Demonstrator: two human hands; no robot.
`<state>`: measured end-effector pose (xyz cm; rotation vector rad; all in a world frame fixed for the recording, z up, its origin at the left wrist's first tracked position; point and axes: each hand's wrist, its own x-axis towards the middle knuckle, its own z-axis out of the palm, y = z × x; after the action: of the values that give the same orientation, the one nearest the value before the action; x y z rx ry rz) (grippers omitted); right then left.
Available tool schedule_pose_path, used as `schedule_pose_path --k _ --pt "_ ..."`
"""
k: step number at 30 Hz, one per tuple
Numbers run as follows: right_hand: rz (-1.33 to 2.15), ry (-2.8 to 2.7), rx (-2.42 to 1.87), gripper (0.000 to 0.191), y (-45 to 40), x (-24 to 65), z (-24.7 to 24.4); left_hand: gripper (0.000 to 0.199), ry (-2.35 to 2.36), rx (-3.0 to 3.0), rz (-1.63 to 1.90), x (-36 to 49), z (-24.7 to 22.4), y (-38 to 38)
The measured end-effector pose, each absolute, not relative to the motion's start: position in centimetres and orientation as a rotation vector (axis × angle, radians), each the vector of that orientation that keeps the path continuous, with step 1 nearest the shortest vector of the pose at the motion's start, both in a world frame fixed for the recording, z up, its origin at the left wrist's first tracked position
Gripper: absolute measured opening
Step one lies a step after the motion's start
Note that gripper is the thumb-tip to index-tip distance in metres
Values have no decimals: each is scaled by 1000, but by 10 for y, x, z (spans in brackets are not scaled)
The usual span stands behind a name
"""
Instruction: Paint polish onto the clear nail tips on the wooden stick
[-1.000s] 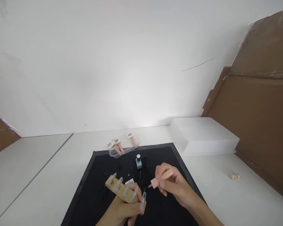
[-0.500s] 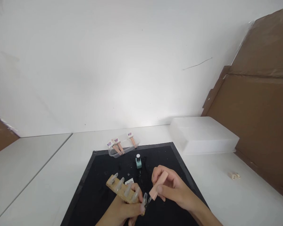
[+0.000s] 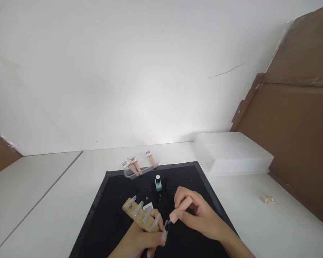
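Head view showed the board (image 3: 137, 216) low in the middle, held slantwise over the black mat (image 3: 115, 193), with a row of five clear nail tips (image 3: 147, 216) along it. The left hand (image 3: 146, 239) pinched the board near its right end, thumb beside the endmost nail tip and fingers curled behind. The right hand (image 3: 200, 218) pinched the pink cap (image 3: 181, 208) between thumb and fingers, tilted so that its brush (image 3: 169, 222) pointed down at that endmost tip; whether the bristles touched it was too small to tell.

A white label (image 3: 148, 206) showed just beyond the left hand's fingers. Farther back on the mat, the teal bottle (image 3: 158, 185) stood upright under its white-topped cap. Behind it, a clear tray (image 3: 144, 173) held pink sticks (image 3: 134, 169) with labelled ends, overlapping the mat's far edge. To the right, on the white table (image 3: 247, 200), were a translucent bin (image 3: 239, 154) and small cream rings (image 3: 267, 200), near brown cardboard (image 3: 293, 132). A white wall (image 3: 123, 79) rose behind.
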<state>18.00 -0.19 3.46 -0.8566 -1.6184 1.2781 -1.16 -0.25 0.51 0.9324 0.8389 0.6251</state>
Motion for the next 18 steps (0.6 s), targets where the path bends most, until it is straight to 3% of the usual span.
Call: schedule_pose_path --k 8,18 --pt "1266 -1654 -672 11 -2 182 33 24 834 941 627 -13 4 -1" --pt "1205 -1615 -758 6 -1 181 35 22 818 943 622 -13 5 -3"
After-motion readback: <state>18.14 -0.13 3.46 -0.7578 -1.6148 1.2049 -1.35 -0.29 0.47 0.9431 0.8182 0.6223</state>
